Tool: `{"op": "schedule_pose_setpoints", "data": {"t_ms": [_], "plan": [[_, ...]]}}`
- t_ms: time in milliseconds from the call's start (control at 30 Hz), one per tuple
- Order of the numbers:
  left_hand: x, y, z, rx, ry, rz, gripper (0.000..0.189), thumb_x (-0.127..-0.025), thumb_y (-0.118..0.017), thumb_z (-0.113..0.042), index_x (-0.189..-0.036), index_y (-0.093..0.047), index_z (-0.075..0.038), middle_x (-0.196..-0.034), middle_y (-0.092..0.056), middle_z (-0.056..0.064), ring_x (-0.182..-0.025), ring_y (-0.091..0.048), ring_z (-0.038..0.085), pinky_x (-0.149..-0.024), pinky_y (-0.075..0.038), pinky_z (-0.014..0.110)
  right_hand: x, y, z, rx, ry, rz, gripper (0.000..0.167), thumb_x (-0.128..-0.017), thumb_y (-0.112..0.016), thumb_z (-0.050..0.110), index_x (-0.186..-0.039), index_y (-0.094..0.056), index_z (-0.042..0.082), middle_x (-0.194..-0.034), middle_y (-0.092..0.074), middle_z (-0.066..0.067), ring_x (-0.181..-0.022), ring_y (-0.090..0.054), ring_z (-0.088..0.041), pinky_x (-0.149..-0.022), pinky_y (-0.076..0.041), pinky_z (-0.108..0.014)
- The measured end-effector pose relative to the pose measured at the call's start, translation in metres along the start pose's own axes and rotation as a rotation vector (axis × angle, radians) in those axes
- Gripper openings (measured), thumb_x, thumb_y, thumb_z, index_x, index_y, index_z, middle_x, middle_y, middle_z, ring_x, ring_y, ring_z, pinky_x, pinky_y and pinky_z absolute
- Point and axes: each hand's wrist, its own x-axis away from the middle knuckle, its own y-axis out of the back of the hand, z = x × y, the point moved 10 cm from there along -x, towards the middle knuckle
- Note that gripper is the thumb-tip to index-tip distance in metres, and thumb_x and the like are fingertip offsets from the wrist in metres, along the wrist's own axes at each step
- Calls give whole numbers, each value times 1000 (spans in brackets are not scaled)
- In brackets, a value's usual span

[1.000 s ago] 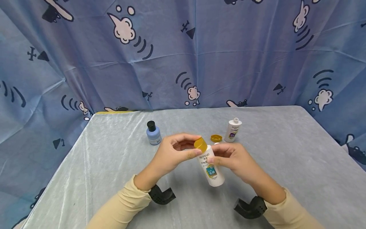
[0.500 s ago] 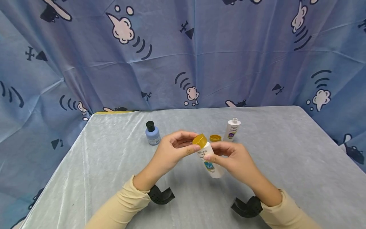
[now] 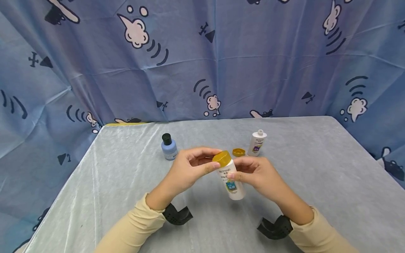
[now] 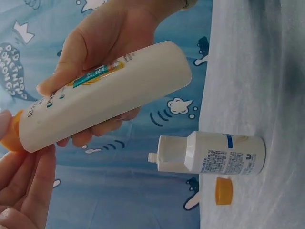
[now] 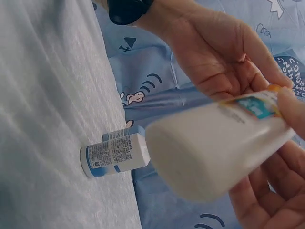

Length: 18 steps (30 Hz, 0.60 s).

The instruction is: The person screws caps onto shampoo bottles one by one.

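In the head view my left hand (image 3: 188,168) pinches a gold cap (image 3: 223,159) between thumb and fingers at the top of a white shampoo bottle (image 3: 232,188). My right hand (image 3: 260,177) grips that bottle by its body, thumb across the front label. The bottle is held tilted, its base above the table. In the left wrist view the cap (image 4: 13,136) meets the bottle's shoulder; whether it is seated cannot be told. The bottle's base (image 5: 183,162) faces the right wrist camera.
A blue bottle with a black cap (image 3: 169,149) stands back left. Behind my right hand stand an uncapped white bottle (image 3: 257,143) and a loose gold cap (image 3: 238,152). The left wrist view shows a white bottle with a blue stripe (image 4: 226,152). A patterned curtain (image 3: 183,70) hangs beyond the table.
The held bottle rose and tilted, then came down slightly, ending a little higher than at first. The cap in my left hand now lines up more evenly with the bottle's top.
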Motion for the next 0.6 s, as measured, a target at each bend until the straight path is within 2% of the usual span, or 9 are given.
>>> {"op": "schedule_pose_setpoints", "data": {"t_ms": [67,267,333,400,500,600], "plan": [[1,-2,-3,-2,-27,14,31,-91,-69,-2,-120,-66,7,-119,-68,24,-100,-69,11,-89,-58,26,0,-1,-3,-42,-19,22,31,-88,-73,6,-114,-68,-10,-107,-73,-19,-91,-70,-7,-79,-59,-27],[3,-5,-9,39,-85,66,33,-92,-67,-4,-121,-63,12,-122,-65,30,-98,-67,6,-89,-57,23,0,-5,-3,-121,-18,91,33,-89,-72,7,-112,-65,-15,-94,-75,12,-87,-70,-8,-79,-59,-26],[3,-6,-10,48,-100,84,34,-93,-68,-6,-121,-63,13,-123,-64,31,-99,-67,6,-89,-57,23,0,-6,-3,-144,-7,113,25,-89,-72,7,-110,-70,-6,-94,-75,12,-87,-70,-8,-79,-59,-26],[4,-6,-11,56,-107,99,36,-93,-68,-9,-121,-62,14,-123,-63,32,-99,-67,6,-89,-57,23,0,-7,-3,-161,1,131,17,-89,-73,9,-106,-75,9,-94,-75,11,-86,-70,-8,-79,-59,-26],[4,-7,-12,64,-117,115,38,-94,-68,-10,-121,-61,15,-124,-62,32,-100,-67,6,-89,-57,23,0,-10,-3,-181,8,153,22,-90,-72,10,-101,-74,29,-94,-75,11,-87,-70,-7,-79,-59,-25],[4,-8,-12,77,-113,119,40,-94,-69,-13,-121,-61,15,-124,-62,34,-99,-67,6,-89,-57,23,1,-10,-2,-192,17,159,24,-91,-71,10,-101,-74,31,-95,-75,11,-87,-70,-7,-79,-59,-25]]}}
